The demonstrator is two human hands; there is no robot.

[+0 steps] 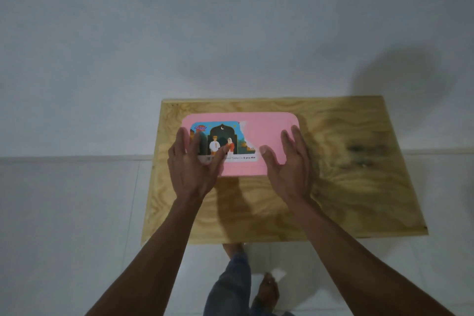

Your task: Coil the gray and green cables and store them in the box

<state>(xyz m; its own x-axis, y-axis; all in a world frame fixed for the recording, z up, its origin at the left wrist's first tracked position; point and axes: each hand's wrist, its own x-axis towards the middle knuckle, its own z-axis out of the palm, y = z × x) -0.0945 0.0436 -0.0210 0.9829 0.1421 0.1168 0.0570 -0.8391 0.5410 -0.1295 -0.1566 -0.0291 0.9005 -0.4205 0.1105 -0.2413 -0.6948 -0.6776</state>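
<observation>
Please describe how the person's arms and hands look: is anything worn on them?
Both forearms are bare up to the picture's edge, with no sleeves in view. The left hand and the right hand wear no gloves, and no watch, bracelet or ring shows on them, though the picture is slightly blurred.

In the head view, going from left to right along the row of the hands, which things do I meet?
White floor → left hand → torn picture label → right hand → bare plywood of the table.
</observation>
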